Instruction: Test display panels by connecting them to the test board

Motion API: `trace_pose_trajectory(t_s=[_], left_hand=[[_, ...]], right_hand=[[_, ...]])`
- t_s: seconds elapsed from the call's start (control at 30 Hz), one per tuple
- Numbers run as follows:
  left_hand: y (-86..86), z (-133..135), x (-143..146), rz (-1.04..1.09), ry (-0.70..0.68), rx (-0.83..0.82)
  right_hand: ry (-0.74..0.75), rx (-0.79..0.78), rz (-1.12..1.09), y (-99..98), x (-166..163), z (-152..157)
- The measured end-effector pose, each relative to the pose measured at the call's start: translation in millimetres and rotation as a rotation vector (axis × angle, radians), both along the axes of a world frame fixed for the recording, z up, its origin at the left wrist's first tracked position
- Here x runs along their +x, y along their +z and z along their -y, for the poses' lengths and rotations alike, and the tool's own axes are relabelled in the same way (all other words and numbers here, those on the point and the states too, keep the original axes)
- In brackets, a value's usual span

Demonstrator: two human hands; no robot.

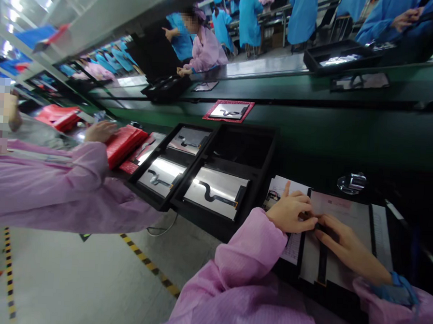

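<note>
In front of me lies a flat display panel (pixel 339 207), its silvery-grey back facing up. A black ribbon cable (pixel 322 266) runs up from the panel's lower edge. My right hand (pixel 350 249), with a blue band at the wrist, pinches the upper part of this cable between thumb and fingers. From the other side my left hand (pixel 292 212) meets it, thumb and bent fingers closed at the same spot; the fingertips hide the cable's end. Under my left hand are papers (pixel 292 248) with printed lines.
To the left, black trays (pixel 269 155) hold several panels with ribbon cables. Another panel lies on red wrap (pixel 247 113) behind them. A co-worker's hand (pixel 101 131) rests by red packets (pixel 125 145). A shiny metal object (pixel 352 182) stands beyond my panel. A green conveyor (pixel 313 123) runs behind.
</note>
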State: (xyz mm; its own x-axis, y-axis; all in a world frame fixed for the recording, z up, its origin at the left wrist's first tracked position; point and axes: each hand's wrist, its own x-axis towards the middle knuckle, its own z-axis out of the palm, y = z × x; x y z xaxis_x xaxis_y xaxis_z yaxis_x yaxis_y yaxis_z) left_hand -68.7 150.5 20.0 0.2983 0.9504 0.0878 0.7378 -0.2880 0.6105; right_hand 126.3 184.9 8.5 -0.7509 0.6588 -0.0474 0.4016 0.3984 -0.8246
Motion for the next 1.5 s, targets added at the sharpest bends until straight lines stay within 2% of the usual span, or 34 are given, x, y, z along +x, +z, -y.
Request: trace_pose_trajectory(t_s=[0.3, 0.4, 0.47, 0.57, 0.63, 0.7, 0.83, 0.93, 1.0, 1.1, 1.27, 1.5], left_hand=[[-1.5, 0, 1, 0.016, 0.053, 0.061], [0.5, 0, 0, 0.058, 0.139, 0.178], [2.4, 5, 0, 0.126, 0.244, 0.329], [2.9, 29, 2, 0.269, 0.444, 0.517], [-1.2, 53, 5, 0.308, 0.539, 0.529], [-10.0, 78, 9, 0.243, 0.586, 0.480], [-38.1, 116, 18, -0.005, 0.583, 0.391], [-57.1, 128, 27, -0.138, 0.555, 0.401], [-63.9, 129, 31, -0.226, 0.538, 0.419], [-66.1, 127, 33, -0.315, 0.522, 0.422], [-64.3, 126, 34, -0.348, 0.526, 0.414], [-64.8, 126, 34, -0.382, 0.512, 0.376]], right_hand=[[-0.008, 0.018, 0.005, -0.6, -1, 0], [-0.019, 0.006, 0.010, -0.6, -1, -1], [-0.022, -0.012, 0.017, -1.6, -1, -1], [-0.026, -0.044, 0.021, -4.5, 0, -2], [-0.037, -0.066, 0.001, -6.5, 1, -1], [-0.049, -0.098, -0.037, -7.9, 2, 1], [-0.082, -0.140, -0.086, -7.7, 1, 5], [-0.108, -0.131, -0.079, -6.0, 0, 7], [-0.127, -0.092, -0.080, -5.4, 1, 7], [-0.179, -0.024, -0.097, -5.3, 2, 7], [-0.268, 0.016, -0.106, -3.6, 4, 5], [-0.259, 0.030, -0.111, 2.7, 6, 8]])
